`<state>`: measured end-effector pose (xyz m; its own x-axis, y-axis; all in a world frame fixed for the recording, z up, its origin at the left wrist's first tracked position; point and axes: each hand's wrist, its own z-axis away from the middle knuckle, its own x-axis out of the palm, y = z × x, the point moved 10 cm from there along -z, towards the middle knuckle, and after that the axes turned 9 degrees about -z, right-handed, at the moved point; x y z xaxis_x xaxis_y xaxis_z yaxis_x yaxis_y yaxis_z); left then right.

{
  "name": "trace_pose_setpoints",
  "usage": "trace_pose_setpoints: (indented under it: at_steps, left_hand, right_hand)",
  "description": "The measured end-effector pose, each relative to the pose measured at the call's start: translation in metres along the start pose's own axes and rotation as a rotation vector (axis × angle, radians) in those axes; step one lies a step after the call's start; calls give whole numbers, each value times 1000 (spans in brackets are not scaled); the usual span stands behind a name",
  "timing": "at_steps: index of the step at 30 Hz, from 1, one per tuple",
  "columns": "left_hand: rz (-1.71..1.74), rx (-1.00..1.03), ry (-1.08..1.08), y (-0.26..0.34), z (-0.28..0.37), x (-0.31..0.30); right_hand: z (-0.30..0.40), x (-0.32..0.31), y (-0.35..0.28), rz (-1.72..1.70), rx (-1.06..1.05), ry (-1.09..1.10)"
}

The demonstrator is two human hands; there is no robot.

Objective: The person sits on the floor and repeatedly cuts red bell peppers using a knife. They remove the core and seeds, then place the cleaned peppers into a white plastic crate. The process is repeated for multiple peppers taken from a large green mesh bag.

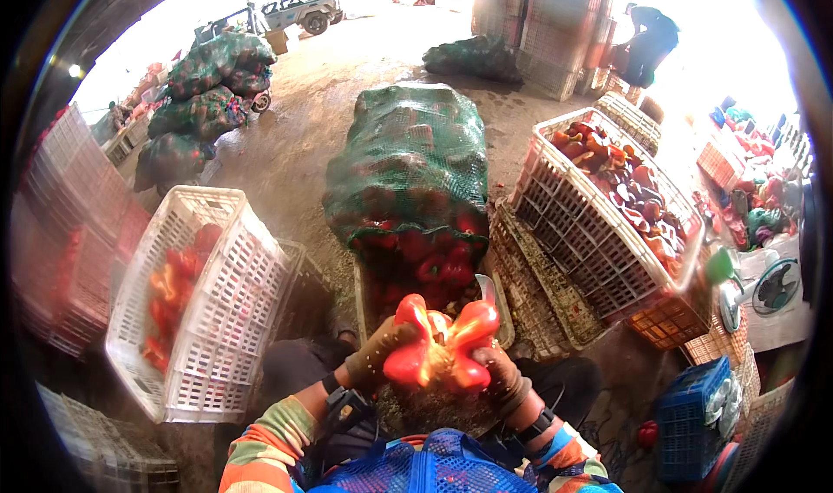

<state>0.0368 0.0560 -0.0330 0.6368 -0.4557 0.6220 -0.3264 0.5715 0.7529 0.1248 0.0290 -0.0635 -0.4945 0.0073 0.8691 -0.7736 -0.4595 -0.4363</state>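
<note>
A red bell pepper (pixel 416 363) is split open between my gloved hands, its pale core and inner walls facing up. My left hand (pixel 377 355) grips the left part, and my right hand (pixel 506 377) grips the right part. Just beyond the right part, a knife blade (pixel 485 287) points upward; its handle is hidden, so what holds it is unclear. Directly ahead, a green mesh sack (pixel 416 161) lies with its mouth towards me. Whole red peppers (pixel 442 265) show at that mouth, above a pale crate (pixel 360 298) partly covered by the sack.
At left stands a white crate (pixel 215 337) holding red pepper pieces (pixel 172 291). A larger crate (pixel 573 213) of cut peppers stands right. A blue crate (pixel 693 421) and a fan (pixel 774 288) sit further right. Filled sacks (pixel 208 112), stacked crates (pixel 553 31) and a bending person (pixel 651 44) are beyond.
</note>
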Motion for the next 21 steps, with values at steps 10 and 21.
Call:
trace_pose_setpoints:
  at_steps: [10, 21]
  left_hand:
    - [288, 233, 124, 9, -41, -51]
    - [-225, 239, 169, 53, -44, -74]
  right_hand:
    - [-30, -39, -84, 331, -452, 443]
    - [-80, 74, -45, 1556, -396, -223]
